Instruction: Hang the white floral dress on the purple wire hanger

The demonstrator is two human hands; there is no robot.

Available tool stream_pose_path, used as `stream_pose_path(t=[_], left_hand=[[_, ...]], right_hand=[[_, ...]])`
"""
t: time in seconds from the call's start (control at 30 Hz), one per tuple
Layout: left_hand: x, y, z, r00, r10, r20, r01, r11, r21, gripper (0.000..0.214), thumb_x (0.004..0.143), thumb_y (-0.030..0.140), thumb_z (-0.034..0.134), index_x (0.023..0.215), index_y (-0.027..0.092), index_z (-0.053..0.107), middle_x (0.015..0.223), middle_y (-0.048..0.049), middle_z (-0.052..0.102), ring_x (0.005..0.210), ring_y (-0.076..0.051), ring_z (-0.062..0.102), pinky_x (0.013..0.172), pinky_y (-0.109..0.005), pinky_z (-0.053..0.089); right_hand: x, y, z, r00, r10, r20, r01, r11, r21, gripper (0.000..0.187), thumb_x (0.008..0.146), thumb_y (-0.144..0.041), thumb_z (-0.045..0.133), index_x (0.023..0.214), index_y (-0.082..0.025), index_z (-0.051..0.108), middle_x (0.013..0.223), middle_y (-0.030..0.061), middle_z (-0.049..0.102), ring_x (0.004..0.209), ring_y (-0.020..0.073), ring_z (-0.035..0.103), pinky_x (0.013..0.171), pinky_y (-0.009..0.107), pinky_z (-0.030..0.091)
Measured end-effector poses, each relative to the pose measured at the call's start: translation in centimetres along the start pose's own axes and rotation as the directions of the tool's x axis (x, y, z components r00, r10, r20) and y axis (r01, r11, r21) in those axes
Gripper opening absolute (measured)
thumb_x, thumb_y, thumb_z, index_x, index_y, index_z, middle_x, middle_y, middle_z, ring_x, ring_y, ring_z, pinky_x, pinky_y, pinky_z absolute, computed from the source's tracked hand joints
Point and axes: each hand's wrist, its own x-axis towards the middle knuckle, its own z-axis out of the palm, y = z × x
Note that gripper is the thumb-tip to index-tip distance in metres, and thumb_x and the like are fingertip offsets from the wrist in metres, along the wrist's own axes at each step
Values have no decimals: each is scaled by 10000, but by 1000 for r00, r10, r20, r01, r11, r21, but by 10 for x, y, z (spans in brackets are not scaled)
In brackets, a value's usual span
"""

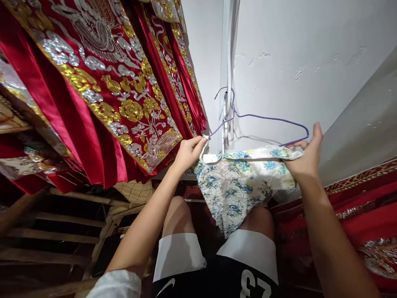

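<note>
- White wall (288, 49) fills the head view's upper right; red embroidered cloth (130, 99) hangs at upper left, wooden slats (56, 236) at lower left.
- Floral garment (229, 190) hangs between both hands, before the person's knees, narrowing downward.
- Left hand (190, 153) pinches its pale edge near one end of the purple hanger (269, 117).
- Right hand (305, 157) touches the garment's other end, thumb spread upward; whether its partly hidden fingers grip, I cannot tell.
</note>
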Motion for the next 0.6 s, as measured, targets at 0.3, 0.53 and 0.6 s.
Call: stream_pose_path(t=[0.3,0.53,0.6], left_hand=[[0,3,-8,995,-85,50,78,990,118,475,1007,526,426,695,189,548,578,31,402,552,-124,384,566,-262,311],[-3,-7,-40,975,-210,-74,207,977,-44,455,973,571,439,833,185,634,806,-36,649,782,-179,589,719,-283,457],[-8,-15,-39,951,-282,-130,255,948,-189,424,932,582,489,946,196,663,922,-52,693,853,-192,631,740,-285,488]], right_hand=[[26,-4,-13,998,42,40,-40,998,-53,598,621,-132,753,1217,-184,755,823,76,720,722,192,608,744,374,464],[24,-12,-40,917,329,227,-368,916,162,117,581,-133,790,689,-178,783,700,106,726,634,223,643,588,377,481],[30,-12,-35,911,352,215,-401,878,261,109,724,-239,779,655,-163,743,658,123,690,573,214,622,539,379,483]])
